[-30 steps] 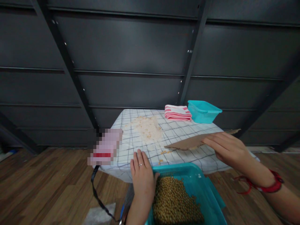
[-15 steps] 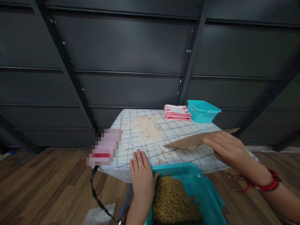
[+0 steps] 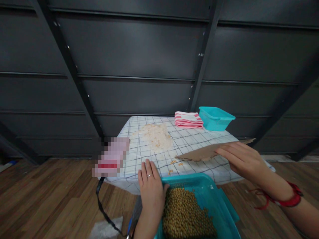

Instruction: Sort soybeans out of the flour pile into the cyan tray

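- the cardboard (image 3: 199, 153) is gripped along its upper edge by the right hand (image 3: 240, 157), apparently so that its lower edge is left free, low over the checked cloth (image 3: 136, 156);
- the left hand (image 3: 151, 187) is laid with fingers extended, thumb at the rim of the teal tub (image 3: 219, 202), perhaps for steadying; whether the rim is pinched cannot be told;
- beans (image 3: 185, 212) are held in the tub, set at the cloth's front edge, seemingly within easy reach; loose yellow kernels (image 3: 180, 164) are scattered between tub and cardboard;
- pale powder (image 3: 159, 137) is spread farther back.
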